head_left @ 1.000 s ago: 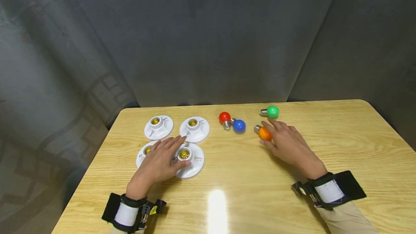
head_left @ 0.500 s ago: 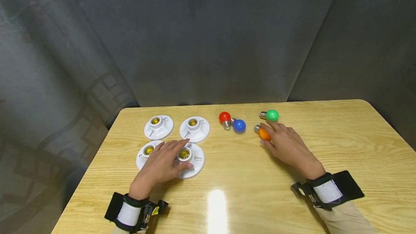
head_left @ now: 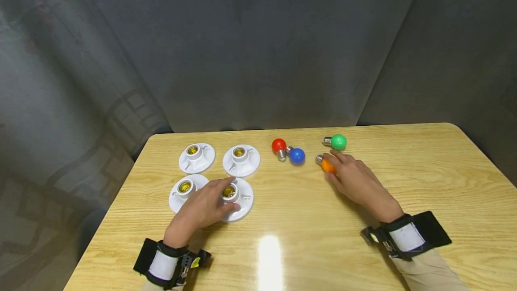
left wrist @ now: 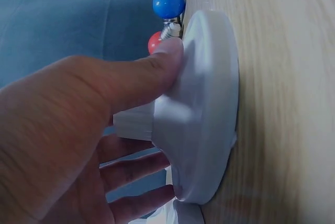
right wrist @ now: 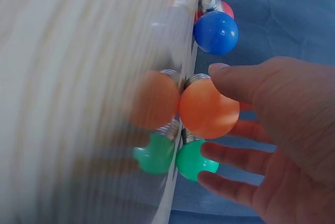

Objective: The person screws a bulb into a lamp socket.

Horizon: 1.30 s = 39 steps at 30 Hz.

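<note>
My left hand (head_left: 202, 208) straddles the front-right white lamp holder (head_left: 245, 199). In the left wrist view its thumb lies on the sloping base (left wrist: 204, 103), and the other fingers reach round the far side. An orange light bulb (head_left: 327, 166) lies on the table with its screw cap pointing left. My right hand (head_left: 361, 185) holds it between thumb and fingers; in the right wrist view the thumb is beside the orange globe (right wrist: 207, 110) near the cap. Just behind these fingers lies a green bulb (head_left: 338, 142), and two fingertips overlap it in the right wrist view.
A red bulb (head_left: 278, 145) and a blue bulb (head_left: 297, 156) lie close together mid-table. Other white lamp holders stand at the back left (head_left: 207, 158), back right (head_left: 252, 160) and front left (head_left: 174, 199) of the group. A dark curtain (head_left: 258, 57) hangs behind the wooden table (head_left: 307, 228).
My left hand has moved slightly right and curled round the lamp holder, uncovering more of the front-left one. My right fingers have drawn in over the orange bulb. The green bulb has shifted slightly nearer.
</note>
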Motion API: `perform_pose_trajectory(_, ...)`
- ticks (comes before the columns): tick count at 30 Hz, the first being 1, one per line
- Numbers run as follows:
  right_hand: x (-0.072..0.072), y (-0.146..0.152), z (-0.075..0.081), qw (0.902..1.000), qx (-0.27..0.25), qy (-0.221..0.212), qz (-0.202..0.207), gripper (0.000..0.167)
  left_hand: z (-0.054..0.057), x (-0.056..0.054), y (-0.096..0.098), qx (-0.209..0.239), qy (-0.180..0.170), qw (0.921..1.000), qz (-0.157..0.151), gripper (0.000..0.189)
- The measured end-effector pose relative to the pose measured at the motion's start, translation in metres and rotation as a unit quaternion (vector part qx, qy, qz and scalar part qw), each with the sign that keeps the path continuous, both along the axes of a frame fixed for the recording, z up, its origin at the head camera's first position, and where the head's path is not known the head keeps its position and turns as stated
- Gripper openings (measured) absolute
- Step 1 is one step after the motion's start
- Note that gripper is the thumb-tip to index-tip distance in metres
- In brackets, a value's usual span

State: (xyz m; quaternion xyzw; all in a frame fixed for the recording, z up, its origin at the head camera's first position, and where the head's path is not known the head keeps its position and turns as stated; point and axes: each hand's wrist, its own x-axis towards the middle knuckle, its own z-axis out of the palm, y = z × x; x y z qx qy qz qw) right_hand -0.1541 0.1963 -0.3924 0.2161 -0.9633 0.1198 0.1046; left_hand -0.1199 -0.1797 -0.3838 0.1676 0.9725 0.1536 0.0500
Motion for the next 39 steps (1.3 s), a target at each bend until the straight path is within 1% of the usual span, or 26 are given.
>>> perform_pose_trajectory(3,0.000,0.000,0.000,1.0000,0.000,-0.008,-0.002,0.048,0.000,0.000,0.001,0.014,-0.007,0.9999,0.002,0.069)
perform_pose_trajectory(8,0.000,0.001,0.000,0.9999,-0.009,-0.009,0.003,0.045,-0.002,0.000,0.002,0.032,-0.001,0.9995,-0.002,0.064)
perform_pose_trajectory(11,0.001,0.002,-0.001,0.9994,-0.028,-0.018,0.001,0.040,-0.003,-0.001,0.004,0.046,-0.001,0.9989,0.010,0.062)
perform_pose_trajectory(14,0.002,0.003,-0.002,0.9984,-0.048,-0.029,-0.002,0.037,-0.004,-0.002,0.005,0.066,-0.011,0.9973,0.028,0.060)
perform_pose_trajectory(18,0.000,0.004,-0.004,0.9977,-0.059,-0.033,0.000,0.039,-0.005,-0.004,0.003,0.095,-0.032,0.9938,0.049,0.057)
perform_pose_trajectory(21,0.000,0.005,-0.003,0.9968,-0.069,-0.040,0.001,0.040,-0.007,-0.005,0.001,0.116,-0.034,0.9913,0.053,0.055)
perform_pose_trajectory(25,-0.002,0.008,-0.003,0.9952,-0.080,-0.056,-0.002,0.041,-0.013,-0.006,-0.001,0.144,-0.022,0.9881,0.049,0.053)
perform_pose_trajectory(29,-0.005,0.013,-0.006,0.9922,-0.101,-0.072,0.000,0.044,-0.018,-0.006,-0.003,0.170,-0.011,0.9840,0.052,0.053)
perform_pose_trajectory(32,-0.007,0.016,-0.009,0.9884,-0.126,-0.084,0.002,0.046,-0.023,-0.006,-0.003,0.178,-0.005,0.9825,0.056,0.056)
perform_pose_trajectory(39,-0.011,0.021,-0.013,0.9782,-0.182,-0.098,0.019,0.047,-0.030,-0.007,-0.008,0.201,-0.007,0.9775,0.065,0.057)
